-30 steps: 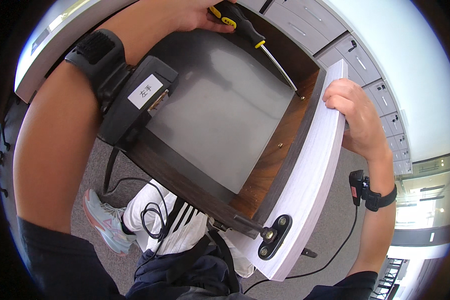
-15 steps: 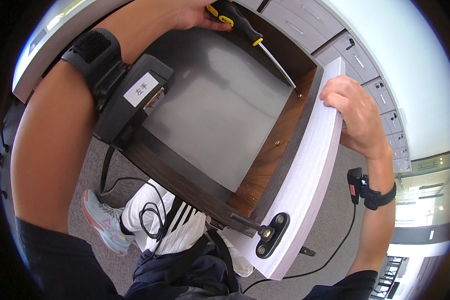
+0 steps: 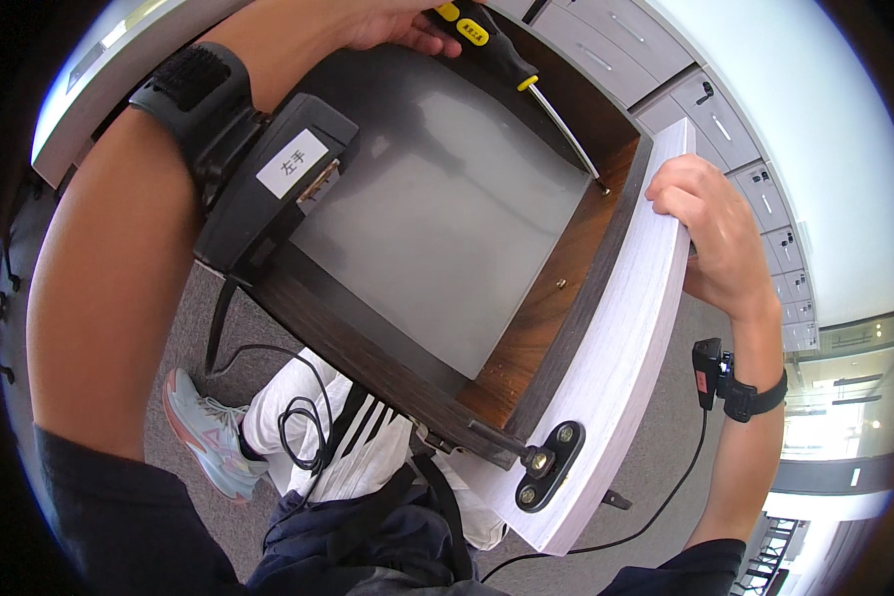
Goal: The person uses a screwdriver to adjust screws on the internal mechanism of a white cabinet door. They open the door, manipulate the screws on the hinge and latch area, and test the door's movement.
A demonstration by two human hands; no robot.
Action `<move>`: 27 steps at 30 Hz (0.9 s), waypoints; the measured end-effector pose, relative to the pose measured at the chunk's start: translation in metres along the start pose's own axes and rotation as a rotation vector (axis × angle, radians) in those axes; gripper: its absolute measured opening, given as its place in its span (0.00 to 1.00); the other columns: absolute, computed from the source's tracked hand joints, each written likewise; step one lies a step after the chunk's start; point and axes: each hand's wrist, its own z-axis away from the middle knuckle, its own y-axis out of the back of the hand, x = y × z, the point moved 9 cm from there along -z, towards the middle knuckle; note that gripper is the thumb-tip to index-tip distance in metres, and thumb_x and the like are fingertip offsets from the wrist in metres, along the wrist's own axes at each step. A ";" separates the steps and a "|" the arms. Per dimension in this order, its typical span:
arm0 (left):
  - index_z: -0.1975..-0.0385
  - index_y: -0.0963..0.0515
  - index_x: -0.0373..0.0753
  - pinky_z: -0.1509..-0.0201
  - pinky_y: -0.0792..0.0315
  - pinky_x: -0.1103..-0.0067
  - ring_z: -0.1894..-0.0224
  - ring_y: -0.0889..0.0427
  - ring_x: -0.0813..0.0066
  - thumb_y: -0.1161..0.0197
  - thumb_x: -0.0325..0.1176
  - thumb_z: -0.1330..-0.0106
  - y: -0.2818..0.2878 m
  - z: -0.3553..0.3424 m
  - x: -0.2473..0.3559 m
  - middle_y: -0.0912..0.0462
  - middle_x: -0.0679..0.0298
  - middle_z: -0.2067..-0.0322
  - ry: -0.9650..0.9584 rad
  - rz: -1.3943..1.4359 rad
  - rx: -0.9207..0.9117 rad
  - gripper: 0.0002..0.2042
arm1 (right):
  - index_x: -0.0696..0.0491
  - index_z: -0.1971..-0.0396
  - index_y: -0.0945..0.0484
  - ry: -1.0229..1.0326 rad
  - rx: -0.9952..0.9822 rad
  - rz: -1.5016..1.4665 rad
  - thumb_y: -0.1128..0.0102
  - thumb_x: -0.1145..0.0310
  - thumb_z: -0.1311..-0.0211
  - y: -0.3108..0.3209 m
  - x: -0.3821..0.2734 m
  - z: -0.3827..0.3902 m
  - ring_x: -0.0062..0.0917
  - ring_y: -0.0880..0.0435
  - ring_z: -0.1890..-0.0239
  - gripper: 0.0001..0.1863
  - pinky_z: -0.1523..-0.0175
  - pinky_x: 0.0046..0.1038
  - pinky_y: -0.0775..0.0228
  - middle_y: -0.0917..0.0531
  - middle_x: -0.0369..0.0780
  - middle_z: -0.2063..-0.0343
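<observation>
At the top edge, my left hand [image 3: 402, 25] is closed around the upper end of a screwdriver [image 3: 512, 62] with a black and yellow handle; part of the grip is cut off. The screwdriver's shaft slants down to a screw [image 3: 606, 191] in the brown inner front wall of a dark wooden drawer [image 3: 387, 370]. A second screw [image 3: 561, 284] sticks out of that same wall. My right hand [image 3: 700, 214] wraps over the far end of a pale wood-grain front panel [image 3: 606, 358], which lies against the drawer's outside. A black lock fitting [image 3: 549, 465] is screwed to the panel's near end.
Grey cabinets [image 3: 710, 117] with keyed locks line the far right side. A black cable [image 3: 303, 422] loops beside my leg, below the drawer. My shoe [image 3: 209, 437] stands on grey carpet. Black devices are strapped to both wrists.
The drawer, panel and screwdriver have shifted slightly right and down in view. My left fingers have loosened a little and the screwdriver handle has turned. My right hand keeps its hold.
</observation>
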 end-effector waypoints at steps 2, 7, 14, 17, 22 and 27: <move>0.66 0.28 0.30 0.69 0.23 0.78 0.74 0.22 0.66 0.52 0.33 0.34 -0.003 0.002 0.002 0.22 0.53 0.73 -0.022 -0.013 -0.041 0.11 | 0.51 0.61 0.33 0.006 0.007 0.004 0.26 0.75 0.73 -0.002 0.000 0.000 0.36 0.23 0.58 0.32 0.53 0.34 0.27 0.24 0.40 0.64; 0.63 0.31 0.28 0.63 0.20 0.76 0.72 0.20 0.62 0.47 0.32 0.34 0.002 -0.002 -0.007 0.23 0.51 0.70 0.045 0.309 0.157 0.11 | 0.50 0.61 0.33 -0.004 0.005 -0.008 0.25 0.76 0.75 0.001 -0.002 -0.001 0.36 0.23 0.58 0.34 0.53 0.34 0.27 0.24 0.40 0.64; 0.60 0.30 0.26 0.56 0.20 0.72 0.59 0.19 0.58 0.49 0.32 0.32 0.004 -0.010 -0.016 0.22 0.49 0.66 0.034 0.169 0.064 0.12 | 0.50 0.61 0.33 -0.008 0.004 -0.032 0.26 0.78 0.76 -0.001 -0.001 -0.001 0.36 0.24 0.58 0.35 0.53 0.34 0.28 0.24 0.40 0.64; 0.58 0.30 0.26 0.53 0.21 0.70 0.58 0.20 0.58 0.51 0.32 0.32 0.002 -0.012 -0.014 0.22 0.48 0.63 0.012 0.252 0.014 0.13 | 0.50 0.61 0.34 -0.005 0.005 -0.037 0.26 0.78 0.76 0.000 0.000 -0.002 0.37 0.24 0.58 0.35 0.54 0.35 0.28 0.24 0.40 0.64; 0.63 0.27 0.30 0.52 0.23 0.67 0.58 0.19 0.60 0.55 0.31 0.33 -0.008 -0.019 -0.004 0.19 0.50 0.65 -0.046 0.359 -0.134 0.11 | 0.50 0.60 0.34 -0.015 -0.008 -0.040 0.26 0.79 0.77 0.002 0.002 0.000 0.39 0.24 0.58 0.35 0.53 0.36 0.28 0.24 0.40 0.63; 0.74 0.26 0.35 0.66 0.25 0.71 0.70 0.21 0.64 0.53 0.38 0.35 0.010 -0.007 -0.010 0.22 0.57 0.77 -0.045 0.188 0.086 0.13 | 0.49 0.59 0.35 -0.014 -0.009 -0.067 0.27 0.79 0.78 -0.006 0.001 -0.004 0.40 0.25 0.56 0.37 0.51 0.37 0.29 0.24 0.40 0.62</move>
